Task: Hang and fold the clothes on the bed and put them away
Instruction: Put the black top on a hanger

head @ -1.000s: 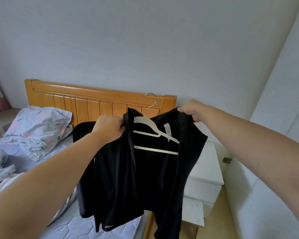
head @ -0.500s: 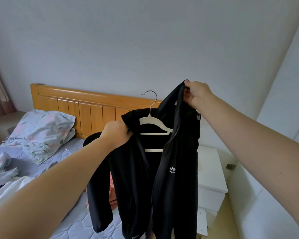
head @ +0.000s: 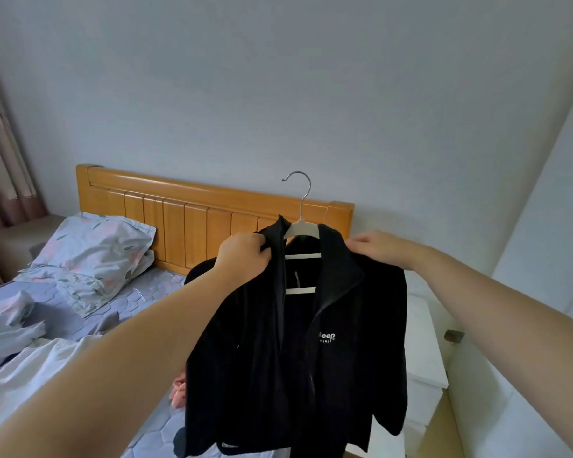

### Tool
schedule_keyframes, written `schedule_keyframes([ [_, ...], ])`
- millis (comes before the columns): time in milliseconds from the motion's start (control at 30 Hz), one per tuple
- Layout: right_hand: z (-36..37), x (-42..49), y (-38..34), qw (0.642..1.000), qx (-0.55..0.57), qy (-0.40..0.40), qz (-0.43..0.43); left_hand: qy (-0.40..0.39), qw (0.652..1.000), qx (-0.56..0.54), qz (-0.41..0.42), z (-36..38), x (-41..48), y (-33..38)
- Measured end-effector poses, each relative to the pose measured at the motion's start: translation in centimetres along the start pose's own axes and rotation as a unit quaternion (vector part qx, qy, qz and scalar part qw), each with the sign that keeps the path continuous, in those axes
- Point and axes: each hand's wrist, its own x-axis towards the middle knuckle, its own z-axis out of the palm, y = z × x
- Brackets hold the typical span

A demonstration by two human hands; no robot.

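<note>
— Two hands on it?
— Yes. My left hand (head: 242, 256) has its fingers (head: 260, 241) curled tight round the left collar edge of the black jacket (head: 344, 325), with fabric bunched in the fist. My right hand (head: 382, 249) is on the right shoulder, fingers bent down, pinching the cloth.
— Hanger in?
— The white hanger (head: 306, 228) is inside the neck. Its metal hook stands above the collar, hooked on nothing. Two cross bars show through the open front. The right shoulder is draped over the hanger arm. The left arm is hidden behind the collar, so I can't tell if it's seated.
— Where's the jacket?
— Held up in the air mid-scene, between me and the headboard (head: 196, 209). White logo on the right chest panel. The hem hangs low in front of the right edge of the bed (head: 153, 292). Can't tell if it touches.
— What else is on the bed?
— Floral pillow (head: 93, 246) far left, against the headboard. White garment (head: 30, 375) near left. Pink cloth (head: 178, 390) behind the jacket's left side, mostly hidden.
— Right side?
— White nightstand (head: 425, 352) beside the bed, behind the right sleeve.
</note>
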Motion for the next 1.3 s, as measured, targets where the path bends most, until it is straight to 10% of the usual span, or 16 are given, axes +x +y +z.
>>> schedule_keyframes([
  [667,5.3,1.4,0.5,0.973,-0.05,0.223,0.03,0.11,0.978,-0.151,-0.09,0.7,1.7,2.2],
  [733,5.5,1.3,1.0,0.97,-0.059,0.231,0.049,0.082,0.885,-0.413,-0.197,-0.7,2.1,2.6],
  [833,5.7,1.3,1.3,0.972,-0.054,0.224,0.054,-0.018,0.595,-0.769,-0.233,-2.5,1.7,4.2],
  [867,5.5,1.3,1.2,0.972,-0.046,0.223,0.051,-0.034,0.552,-0.798,-0.239,-2.4,1.6,4.3],
  [933,4.7,1.2,1.0,0.971,-0.035,0.23,0.052,-0.026,0.624,-0.735,-0.264,-1.4,1.0,3.5],
  [1000,3.7,0.9,1.2,0.969,-0.032,0.24,0.057,0.022,0.859,-0.454,-0.236,0.1,0.8,1.0],
  [1067,2.8,0.4,1.6,0.97,-0.031,0.234,0.054,0.067,0.979,-0.155,-0.113,0.8,0.5,-1.2],
  [1167,2.8,-0.1,2.0,0.977,-0.053,0.206,0.031,0.018,0.997,0.02,0.074,0.7,0.0,-2.0],
  [1300,3.7,0.0,2.0,0.978,-0.05,0.201,-0.002,-0.132,0.989,0.043,0.058,1.0,0.1,-2.1],
])
